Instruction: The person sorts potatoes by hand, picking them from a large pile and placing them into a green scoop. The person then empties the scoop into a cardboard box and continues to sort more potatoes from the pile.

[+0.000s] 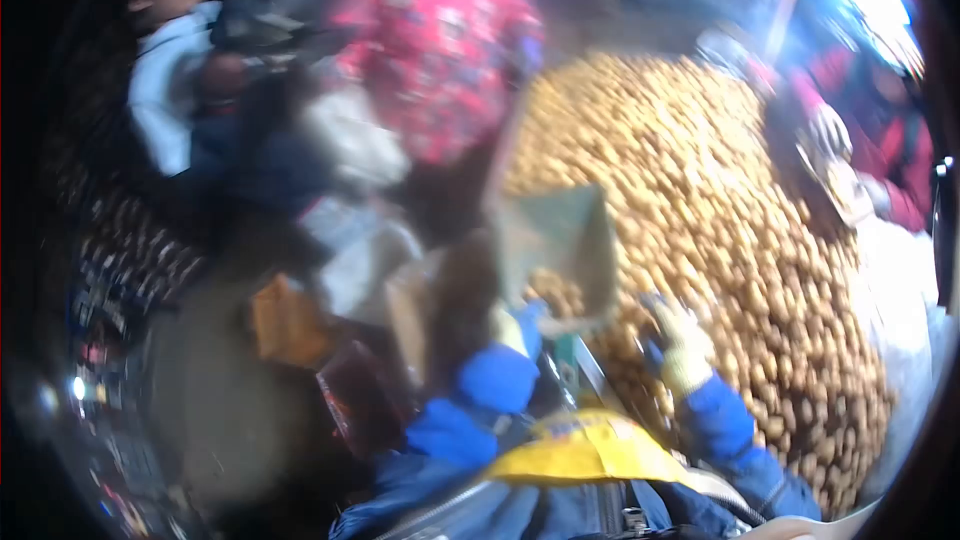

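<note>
A grey-green bin (555,215) rests tilted at the near edge of a big heap of potatoes (730,230), with several potatoes (555,290) inside it. My left hand (520,325), in a pale and blue glove, is at the bin's lower left corner and seems closed on its edge; blur softens the fingers. My right hand (682,340) wears a cream glove with dark blue fingertips. It is over the potatoes just right of the bin, fingers apart, and nothing shows in it.
Across the heap at right, a person (905,155) in dark red holds a pale object (845,185). At upper left stand a person in a red patterned garment (440,50) and another in light blue (165,90). An orange box (288,320) and pale sacks (365,260) are at left.
</note>
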`<state>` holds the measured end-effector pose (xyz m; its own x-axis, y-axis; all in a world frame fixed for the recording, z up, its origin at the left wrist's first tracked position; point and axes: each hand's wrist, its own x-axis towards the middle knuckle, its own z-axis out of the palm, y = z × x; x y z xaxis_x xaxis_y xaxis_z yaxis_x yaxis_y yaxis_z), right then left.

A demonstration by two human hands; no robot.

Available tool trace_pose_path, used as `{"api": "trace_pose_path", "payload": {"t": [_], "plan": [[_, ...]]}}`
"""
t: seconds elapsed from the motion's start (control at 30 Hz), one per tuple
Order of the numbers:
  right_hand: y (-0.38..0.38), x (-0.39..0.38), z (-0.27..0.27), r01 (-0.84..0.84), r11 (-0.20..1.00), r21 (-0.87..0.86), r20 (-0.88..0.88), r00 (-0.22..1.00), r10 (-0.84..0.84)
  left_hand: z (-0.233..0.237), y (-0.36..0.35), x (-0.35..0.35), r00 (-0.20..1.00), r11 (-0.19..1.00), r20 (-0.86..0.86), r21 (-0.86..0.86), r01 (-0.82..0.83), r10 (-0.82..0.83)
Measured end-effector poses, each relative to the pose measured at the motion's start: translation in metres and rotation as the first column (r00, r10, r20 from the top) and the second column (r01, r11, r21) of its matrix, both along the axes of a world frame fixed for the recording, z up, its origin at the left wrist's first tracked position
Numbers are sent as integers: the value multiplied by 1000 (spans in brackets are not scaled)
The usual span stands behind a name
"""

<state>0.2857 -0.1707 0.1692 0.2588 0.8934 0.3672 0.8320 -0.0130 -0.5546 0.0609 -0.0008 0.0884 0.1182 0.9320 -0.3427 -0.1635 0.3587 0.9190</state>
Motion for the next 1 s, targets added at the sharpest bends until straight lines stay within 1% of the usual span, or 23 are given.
{"api": "trace_pose_path", "payload": {"t": [0.03, 0.07, 0.1, 0.13, 0.17, 0.23, 0.3, 0.33, 0.37, 0.4, 0.43, 0.47, 0.5, 0.53, 0.6, 0.7, 0.73, 0.77, 0.83, 0.87, 0.9, 0.93, 1.0], "plan": [[-3, -2, 11, 73, 990, -122, 28, 997, -71, -18, 5, -1, 988, 999, 153, -25, -32, 35], [-6, 12, -9, 63, 998, 14, 101, 993, -64, -23, 10, -2, 987, 998, -148, -4, -58, 57], [-5, 22, -7, 89, 990, 113, 202, 973, -110, -7, 8, 0, 996, 992, -38, -88, -86, 83], [-8, 31, -24, 240, 969, -59, 200, 954, -224, 10, 4, 3, 995, 994, 52, -82, -78, 82], [-15, 34, -29, 370, 929, -20, 362, 868, -339, 27, -1, 5, 987, 994, 142, -80, -68, 79], [-22, 45, -21, 454, 832, -318, 321, 877, -356, 49, -6, 8, 988, 991, 137, -121, -55, 71], [-24, 35, -37, 458, 833, -310, 441, 846, -300, 58, -7, 8, 927, 966, 362, -260, 3, 95], [-25, 26, -36, 413, 813, -410, 340, 897, -284, 38, 1, 0, 920, 952, 387, -300, 60, 63], [-24, 14, -28, 387, 841, -379, 362, 898, -251, 19, 8, -8, 911, 934, 411, -337, 119, 32], [-19, 9, -19, 214, 874, -437, 189, 972, -143, -1, 15, -16, 901, 911, 434, -372, 178, 2], [-14, -9, 12, 205, 828, -522, 84, 978, -189, 12, 11, -10, 869, 922, 494, -332, 200, -11], [-20, -18, -9, 228, 878, -422, 129, 973, -190, 25, 8, -4, 833, 931, 553, -291, 221, -25], [-20, -23, -20, 240, 919, -312, 178, 965, -192, 27, 6, -1, 802, 956, 589, -171, 239, -95], [-23, -19, -26, 157, 940, -304, 141, 983, -118, 28, 5, 1, 771, 968, 616, -53, 246, -162], [-34, -21, -9, -15, 954, -299, 47, 998, 31, 27, 3, 5, 814, 972, 567, -99, 215, -122], [-45, -22, 12, -251, 936, -246, -86, 968, 237, 36, 2, 8, 832, 966, 534, -98, 237, -150], [-51, -16, 0, -229, 938, -259, -68, 973, 219, 41, 0, 8, 849, 970, 508, -92, 224, -148], [-58, -10, 1, -109, 946, -306, -44, 994, 100, 45, -1, 9, 865, 972, 483, -100, 213, -140], [-73, 6, 4, 129, 910, -393, 17, 991, -133, 51, -3, 10, 894, 973, 431, -128, 193, -121], [-82, 15, -3, 308, 886, -345, 184, 948, -258, 53, -4, 11, 908, 972, 403, -139, 187, -117], [-88, 22, -8, 471, 841, -266, 340, 862, -376, 55, -5, 11, 920, 972, 375, -150, 182, -114], [-95, 26, -10, 528, 794, -301, 261, 846, -464, 58, -6, 11, 932, 972, 343, -154, 180, -118], [-88, 24, -19, 536, 752, -383, 412, 828, -381, 60, -7, 9, 950, 974, 286, -150, 170, -122]]}}
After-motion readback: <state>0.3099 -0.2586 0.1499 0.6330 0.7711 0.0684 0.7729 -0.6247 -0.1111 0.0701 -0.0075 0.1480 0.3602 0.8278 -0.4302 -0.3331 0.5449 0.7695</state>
